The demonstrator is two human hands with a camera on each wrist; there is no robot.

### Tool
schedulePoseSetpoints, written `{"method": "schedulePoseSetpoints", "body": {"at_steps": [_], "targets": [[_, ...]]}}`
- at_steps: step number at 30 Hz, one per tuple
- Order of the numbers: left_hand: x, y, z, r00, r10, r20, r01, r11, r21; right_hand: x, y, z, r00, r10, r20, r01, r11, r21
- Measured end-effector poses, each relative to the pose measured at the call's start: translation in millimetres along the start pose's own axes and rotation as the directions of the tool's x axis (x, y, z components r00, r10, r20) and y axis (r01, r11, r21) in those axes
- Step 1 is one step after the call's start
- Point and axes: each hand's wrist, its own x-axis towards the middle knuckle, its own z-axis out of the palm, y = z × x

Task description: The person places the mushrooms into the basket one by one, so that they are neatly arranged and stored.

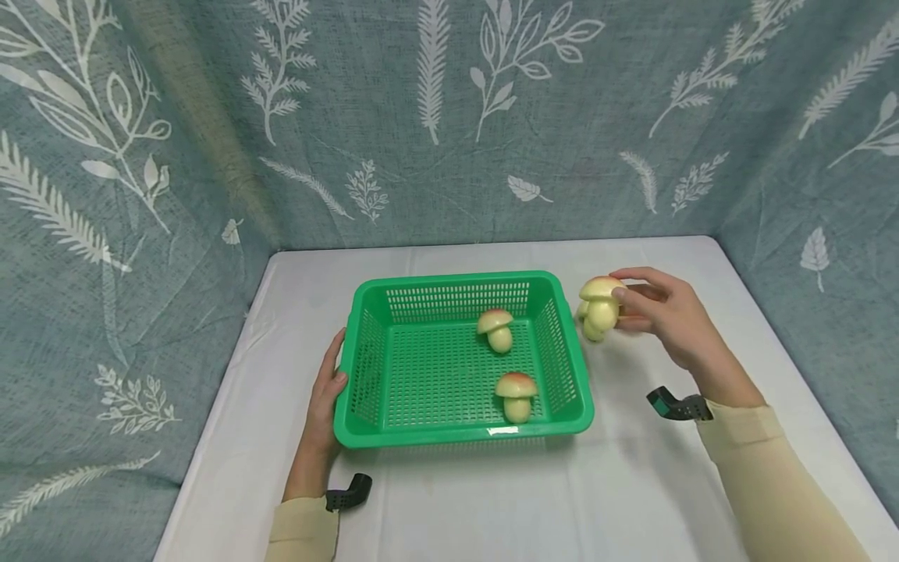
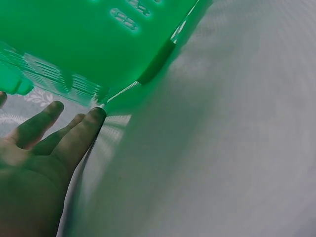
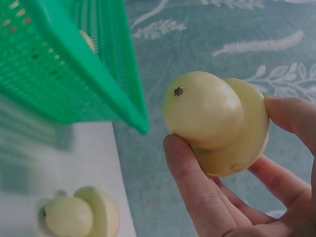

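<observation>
My right hand [image 1: 656, 308] pinches a toy mushroom [image 3: 207, 111], pale yellow with a reddish-topped cap, just outside the basket's right wall. Thumb and fingers hold it around the cap, and its rounded stem end faces the right wrist camera. Lower down, another mushroom [image 3: 74, 217] lies on the white table, partly hidden behind the held one in the head view. The green plastic basket [image 1: 449, 439] contains two mushrooms, one toward the back [image 1: 500, 337] and one near the front right [image 1: 517, 398]. Along the basket's left side, my left hand [image 1: 323, 406] rests with extended fingers against the outer wall.
A white cloth covers the table [image 1: 477, 507] under the basket. Blue-grey curtains [image 1: 393, 117] with white leaf prints stand behind and on both sides of the table. Each wrist wears a small black camera mount.
</observation>
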Motion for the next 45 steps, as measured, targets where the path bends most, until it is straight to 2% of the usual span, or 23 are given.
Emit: {"method": "schedulePoseSetpoints", "body": {"at_steps": [7, 15, 19, 35, 45], "targets": [[0.2, -4.9, 2.3, 1.000, 0.015, -0.006, -0.016, 1.000, -0.022, 7.7, -8.6, 10.8, 1.000, -0.008, 0.006, 0.008, 1.000, -0.003], [0.4, -6.9, 0.3, 0.999, 0.035, -0.032, -0.035, 0.999, 0.000, 21.1, -21.8, 28.7, 1.000, -0.019, 0.025, 0.016, 0.995, 0.100], [0.4, -6.6, 0.3, 0.999, 0.028, -0.029, -0.028, 1.000, 0.001, 25.4, -30.2, 35.9, 1.000, -0.022, 0.023, 0.019, 0.995, 0.096], [-0.2, -5.5, 0.6, 0.999, 0.037, -0.016, -0.037, 0.999, 0.000, 49.1, -39.9, 58.5, 0.997, 0.030, 0.068, -0.044, 0.977, 0.210], [-0.9, -4.8, 0.2, 0.999, 0.042, -0.013, -0.042, 0.999, 0.001, 61.4, -52.3, 74.7, 0.992, 0.052, 0.116, -0.072, 0.982, 0.173]]}}
